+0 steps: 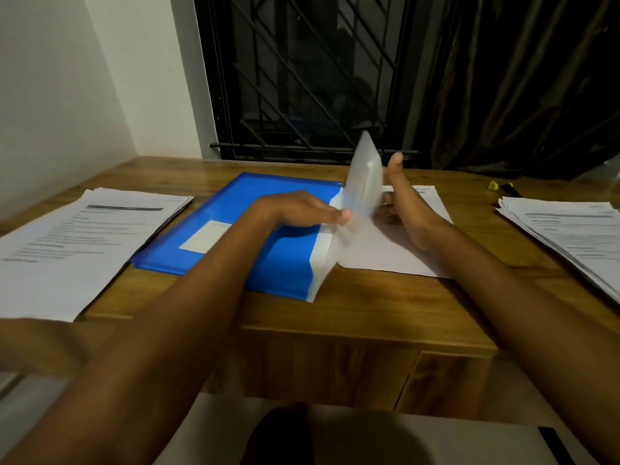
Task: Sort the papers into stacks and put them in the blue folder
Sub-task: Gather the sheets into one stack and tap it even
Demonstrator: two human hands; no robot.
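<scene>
At left we see a paper stack, its corner cut off. Our left hand presses flat, fingers straight, on the blue folder lying centre. Its blurred flap stands raised, hiding the fingers of our right hand, so we cannot tell its grip. A second stack runs off frame.

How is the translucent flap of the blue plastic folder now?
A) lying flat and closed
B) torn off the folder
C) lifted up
C: the translucent flap stands raised at the right end of the blue plastic folder, between the left hand and the right hand.
</scene>
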